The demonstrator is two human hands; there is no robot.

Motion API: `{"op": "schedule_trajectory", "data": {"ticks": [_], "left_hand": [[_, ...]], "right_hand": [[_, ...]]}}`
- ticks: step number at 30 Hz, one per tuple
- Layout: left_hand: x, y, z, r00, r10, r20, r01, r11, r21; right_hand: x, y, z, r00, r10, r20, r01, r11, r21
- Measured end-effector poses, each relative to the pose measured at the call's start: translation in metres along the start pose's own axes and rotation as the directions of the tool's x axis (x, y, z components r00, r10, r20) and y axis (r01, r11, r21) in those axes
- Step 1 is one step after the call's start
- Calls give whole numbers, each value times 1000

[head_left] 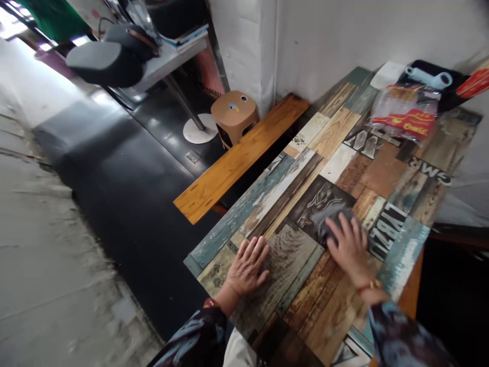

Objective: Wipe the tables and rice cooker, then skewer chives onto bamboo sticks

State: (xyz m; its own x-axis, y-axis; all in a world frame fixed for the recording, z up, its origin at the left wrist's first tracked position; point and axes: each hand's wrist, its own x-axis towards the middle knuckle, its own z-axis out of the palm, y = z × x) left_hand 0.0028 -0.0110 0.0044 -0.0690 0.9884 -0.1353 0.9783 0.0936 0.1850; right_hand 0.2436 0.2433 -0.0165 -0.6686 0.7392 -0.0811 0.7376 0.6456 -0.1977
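A grey cloth (pixel 331 220) lies bunched on the patchwork wood-print tabletop (pixel 298 285), under the fingers of my right hand (pixel 348 245). That hand presses the cloth against a dark panel of the print, and its edges look slightly blurred. My left hand (pixel 247 269) rests flat on the left part of the tabletop with its fingers spread, holding nothing. Part of the cloth is hidden beneath my right palm and fingers.
At the table's far end lie a clear plastic package with a red label (pixel 407 114), a white object (pixel 387 75) and a light blue roller-shaped item (pixel 430 77). A wooden bench (pixel 237 163) runs along the left side, with a brown stool (pixel 234 113) beyond it.
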Motion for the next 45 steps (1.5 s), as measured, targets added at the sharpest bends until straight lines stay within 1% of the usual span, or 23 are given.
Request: {"op": "schedule_trajectory", "data": {"ticks": [1,3,6,8,10,13,15,18,19,21,22,24,26,27,28,29,31,34,36,39,41,43,45], "left_hand": [[-1,1,0,1000,-3,7,3,1000,-13],[-2,2,1,1000,-4,28,5,999,-37],[-3,0,7,999,-20,40,23,997,-77],[-4,-1,10,1000,-10,16,12,993,-118],[-9,2,10,996,-51,-67,38,983,-178],[-34,18,-5,945,-265,-190,201,931,-304],[-63,30,-22,923,-346,-168,265,888,-376],[-116,30,-45,926,-372,-72,306,846,-437],[-134,23,-49,899,-435,-55,368,817,-445],[-166,0,-53,781,-621,-67,526,712,-465],[-178,-15,-53,700,-709,-86,594,645,-481],[-193,-43,-54,554,-824,-119,673,528,-518],[-194,-61,-59,505,-851,-146,680,496,-540],[-190,-66,-62,506,-848,-159,668,502,-549],[-184,-66,-64,519,-837,-172,651,518,-556],[-176,-64,-67,539,-822,-186,629,539,-561],[-154,-55,-70,588,-780,-215,580,592,-560],[-113,-37,-68,681,-684,-261,485,688,-540],[-86,-25,-61,753,-598,-273,403,749,-526],[-49,-5,-44,883,-427,-194,300,833,-465],[-29,10,-30,947,-308,-93,252,891,-378],[-13,23,-14,976,-215,-22,200,937,-286],[1,33,2,987,-159,5,156,962,-225]], "right_hand": [[44,-1,2,996,87,-29,-87,996,6],[120,-24,10,993,110,-53,-108,993,37],[172,-100,23,999,-5,-40,9,995,104],[167,-160,26,972,-236,-12,235,959,156],[142,-209,26,921,-388,5,379,903,203],[81,-242,20,870,-493,8,472,838,273],[23,-240,16,863,-505,26,475,828,297],[-79,-208,11,858,-500,114,455,845,282],[-110,-191,9,851,-504,149,453,847,276],[-152,-152,6,826,-521,213,466,846,261],[-159,-134,2,841,-492,228,444,866,232],[-142,-110,-6,917,-339,208,315,938,143],[-95,-110,-14,985,-100,141,86,991,106],[-67,-121,-16,994,35,101,-47,992,117],[-41,-138,-17,994,71,80,-81,988,129],[-20,-161,-17,995,60,75,-70,987,143],[-5,-216,-14,993,-70,94,51,982,184],[-52,-279,-2,937,-316,150,276,931,241],[-114,-284,4,886,-428,179,356,875,328],[-208,-228,-4,909,-333,250,262,924,280],[-244,-165,-17,950,-139,280,85,977,197],[-244,-96,-25,960,112,256,-143,984,106],[-211,-38,-21,933,304,191,-321,945,63]]}}
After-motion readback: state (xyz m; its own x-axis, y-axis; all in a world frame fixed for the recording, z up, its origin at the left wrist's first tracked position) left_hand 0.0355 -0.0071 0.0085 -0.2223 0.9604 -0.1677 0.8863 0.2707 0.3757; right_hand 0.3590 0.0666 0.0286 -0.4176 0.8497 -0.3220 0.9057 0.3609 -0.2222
